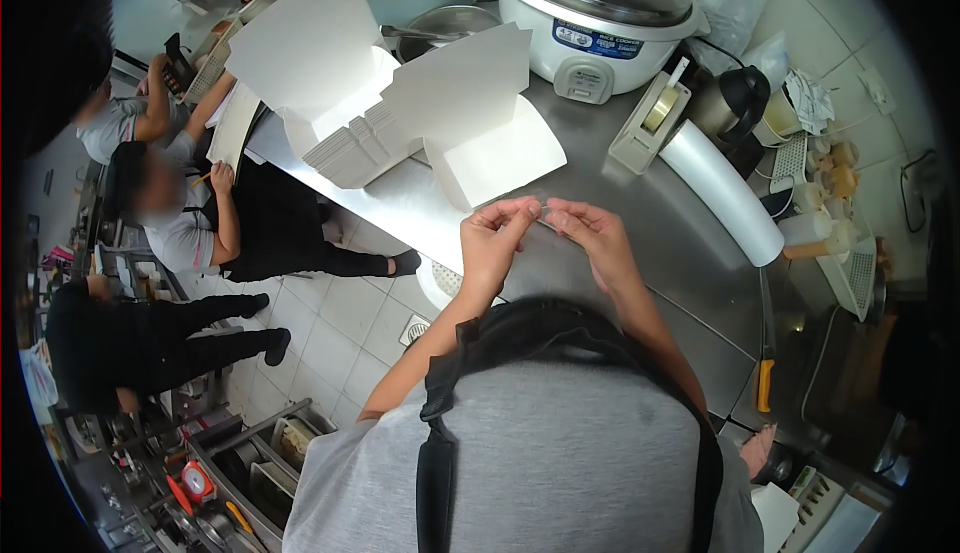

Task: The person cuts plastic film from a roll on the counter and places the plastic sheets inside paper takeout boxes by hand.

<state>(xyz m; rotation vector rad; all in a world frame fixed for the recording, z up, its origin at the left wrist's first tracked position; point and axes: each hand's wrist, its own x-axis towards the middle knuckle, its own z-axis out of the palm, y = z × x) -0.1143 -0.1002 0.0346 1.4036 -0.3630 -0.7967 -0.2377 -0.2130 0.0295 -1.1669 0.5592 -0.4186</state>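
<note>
My left hand (494, 241) and my right hand (597, 237) meet over the steel counter in front of my chest. Thumb and fingers are pinched together on each, the fingertips almost touching. Between them is a small, thin, clear-looking bit, too small to name. Just beyond my left hand, an open white paper food box (503, 158) sits with its lid raised. Another open white box (340, 73) stands to its left, and a stack of folded white cartons (350, 143) lies against the two boxes.
A rice cooker (600, 28) and a metal bowl (450, 23) stand at the back. Rightward are a tape dispenser (650, 118), a large white roll (722, 193), a kettle (738, 103) and an orange-handled knife (765, 383). Several people work at the left, one with a clipboard (235, 128).
</note>
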